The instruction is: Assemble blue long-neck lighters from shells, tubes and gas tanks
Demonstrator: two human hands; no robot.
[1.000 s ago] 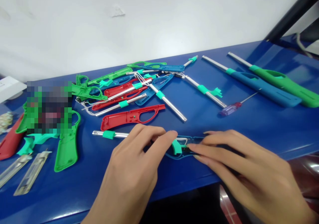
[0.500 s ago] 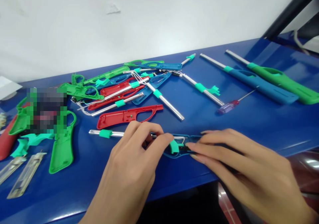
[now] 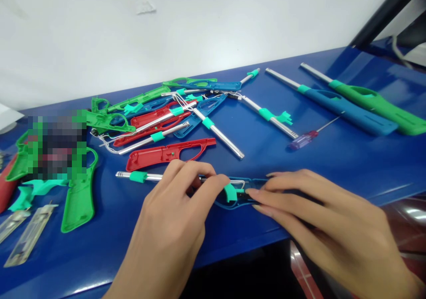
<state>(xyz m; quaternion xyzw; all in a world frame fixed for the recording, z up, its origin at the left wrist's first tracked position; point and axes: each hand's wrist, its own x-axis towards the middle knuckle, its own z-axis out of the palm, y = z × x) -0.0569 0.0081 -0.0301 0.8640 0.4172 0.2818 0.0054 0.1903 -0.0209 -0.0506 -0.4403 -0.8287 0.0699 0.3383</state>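
Observation:
A blue lighter casing half lies between my two hands near the table's front edge, its inner side facing up. A teal trigger and a white wire show inside it. From its left end a metal barrel with a teal collar extends beyond my left hand. That hand is closed, thumb and fingers pinching the casing beside the trigger; its fingertips are partly hidden. My right hand grips the casing's right part, with its fingertips pressing at a dark piece inside. The casing's right end is hidden under those fingers.
Red, green and blue casing halves and metal barrels with wires pile up behind my hands. A purple screwdriver and two assembled lighters, one blue and one green, lie at right. Clear fuel tanks sit at left, near a green casing half.
The view has shifted slightly, so the items on the table appear a little further left and up. Both hands keep nearly the same grip on the blue casing half.

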